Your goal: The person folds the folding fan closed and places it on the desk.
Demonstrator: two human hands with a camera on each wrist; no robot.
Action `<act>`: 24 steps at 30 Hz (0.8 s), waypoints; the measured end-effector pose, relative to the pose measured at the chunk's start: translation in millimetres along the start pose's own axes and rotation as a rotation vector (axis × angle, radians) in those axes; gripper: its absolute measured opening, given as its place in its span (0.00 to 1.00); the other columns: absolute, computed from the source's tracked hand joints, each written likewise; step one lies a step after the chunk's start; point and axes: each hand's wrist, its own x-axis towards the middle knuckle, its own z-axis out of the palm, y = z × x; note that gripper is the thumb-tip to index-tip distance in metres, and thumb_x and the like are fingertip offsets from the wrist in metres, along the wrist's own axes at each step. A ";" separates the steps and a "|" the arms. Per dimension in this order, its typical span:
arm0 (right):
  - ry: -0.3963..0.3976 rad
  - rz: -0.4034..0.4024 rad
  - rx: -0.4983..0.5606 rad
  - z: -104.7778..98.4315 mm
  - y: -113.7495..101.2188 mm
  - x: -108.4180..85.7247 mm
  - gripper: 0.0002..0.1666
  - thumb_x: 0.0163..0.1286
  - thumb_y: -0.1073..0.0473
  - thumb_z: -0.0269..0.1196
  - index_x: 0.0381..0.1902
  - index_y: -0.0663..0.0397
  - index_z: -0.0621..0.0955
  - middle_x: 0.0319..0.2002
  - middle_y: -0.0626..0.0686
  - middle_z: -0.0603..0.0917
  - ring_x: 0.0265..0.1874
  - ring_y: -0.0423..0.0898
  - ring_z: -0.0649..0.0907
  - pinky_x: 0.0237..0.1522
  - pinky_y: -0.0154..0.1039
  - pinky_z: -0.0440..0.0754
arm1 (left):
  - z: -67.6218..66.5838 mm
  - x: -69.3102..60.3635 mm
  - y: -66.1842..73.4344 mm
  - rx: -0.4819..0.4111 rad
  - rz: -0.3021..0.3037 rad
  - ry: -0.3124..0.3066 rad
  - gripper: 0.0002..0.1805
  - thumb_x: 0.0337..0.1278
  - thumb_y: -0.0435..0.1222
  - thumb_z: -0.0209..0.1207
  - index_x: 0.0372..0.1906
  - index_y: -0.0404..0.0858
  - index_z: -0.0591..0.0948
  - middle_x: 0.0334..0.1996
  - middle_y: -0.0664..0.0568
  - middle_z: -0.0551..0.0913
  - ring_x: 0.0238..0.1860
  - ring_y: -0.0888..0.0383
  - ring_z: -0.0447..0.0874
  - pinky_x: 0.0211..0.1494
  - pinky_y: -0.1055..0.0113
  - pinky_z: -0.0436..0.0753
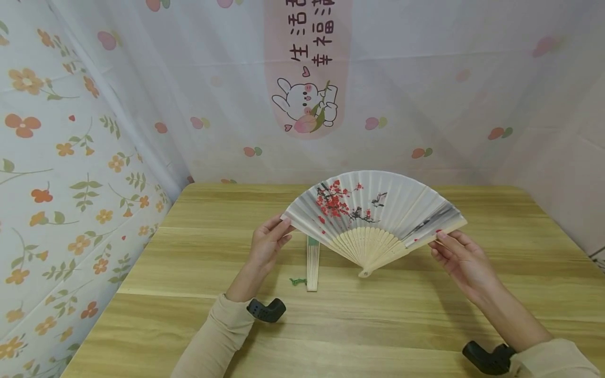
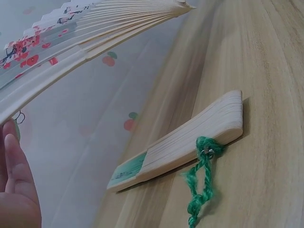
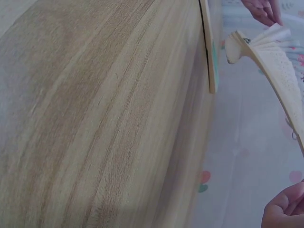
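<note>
A spread folding fan (image 1: 364, 210) is held up above the table, its pale leaf painted with red blossoms and small birds. My left hand (image 1: 269, 244) pinches its left outer edge between thumb and fingers. At the opposite edge my right hand (image 1: 465, 262) pinches the right end stick. The ribs meet at a pivot pointing down toward me. Below and left of it lies a second fan (image 2: 190, 142), folded, with pale wooden sticks, a green leaf and a green cord (image 2: 202, 185) at its pivot end. The right wrist view shows the spread fan (image 3: 280, 71) nearly edge-on.
The wood-grain table (image 1: 189, 315) runs back to a white curtain (image 1: 212, 94) with fruit prints and a rabbit drawing. On the left hangs a flowered cloth (image 1: 71, 210). A black wrist device (image 1: 267, 311) sits at the left cuff, another black device (image 1: 487, 358) at the right.
</note>
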 end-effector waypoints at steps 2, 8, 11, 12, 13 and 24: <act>0.000 0.003 -0.002 0.4 -0.5 0.0 0.12 0.68 0.72 0.44 0.31 0.60 0.75 0.34 0.52 0.78 0.34 0.45 0.80 0.36 0.32 0.78 | 0.5 0.1 0.8 0.012 0.001 -0.013 0.09 0.57 0.27 0.51 0.34 0.42 0.81 0.31 0.53 0.82 0.33 0.61 0.81 0.33 0.77 0.77; -0.007 0.012 -0.024 1.7 -1.7 0.2 0.13 0.68 0.72 0.44 0.30 0.60 0.75 0.34 0.52 0.78 0.33 0.45 0.79 0.36 0.32 0.78 | 0.7 0.7 2.4 0.054 0.013 -0.057 0.11 0.57 0.26 0.51 0.33 0.43 0.81 0.30 0.54 0.82 0.33 0.61 0.80 0.34 0.76 0.77; -0.009 0.016 -0.035 2.3 -2.3 0.4 0.13 0.68 0.71 0.44 0.30 0.60 0.76 0.33 0.52 0.78 0.33 0.45 0.79 0.36 0.32 0.78 | 0.6 1.0 2.7 0.079 0.013 -0.073 0.11 0.57 0.26 0.52 0.33 0.44 0.81 0.30 0.54 0.81 0.34 0.61 0.80 0.34 0.75 0.77; -0.011 0.017 -0.040 2.5 -2.4 0.5 0.13 0.68 0.71 0.44 0.30 0.60 0.76 0.33 0.52 0.78 0.33 0.45 0.79 0.36 0.32 0.78 | 0.4 1.1 2.7 0.091 0.014 -0.077 0.11 0.57 0.26 0.52 0.33 0.44 0.81 0.30 0.54 0.81 0.34 0.61 0.80 0.35 0.74 0.77; -0.016 0.015 -0.047 2.6 -2.1 0.7 0.13 0.68 0.71 0.44 0.30 0.60 0.76 0.33 0.52 0.78 0.33 0.44 0.79 0.36 0.32 0.78 | 0.2 1.1 2.9 0.104 0.014 -0.082 0.11 0.57 0.27 0.52 0.33 0.44 0.81 0.31 0.54 0.81 0.34 0.61 0.80 0.35 0.74 0.77; -0.067 0.023 -0.102 4.5 0.3 -0.8 0.15 0.68 0.71 0.44 0.33 0.59 0.78 0.34 0.51 0.79 0.34 0.43 0.79 0.37 0.32 0.78 | 0.7 0.3 6.5 0.212 0.013 -0.141 0.09 0.56 0.27 0.53 0.37 0.43 0.79 0.31 0.55 0.81 0.35 0.60 0.80 0.38 0.71 0.77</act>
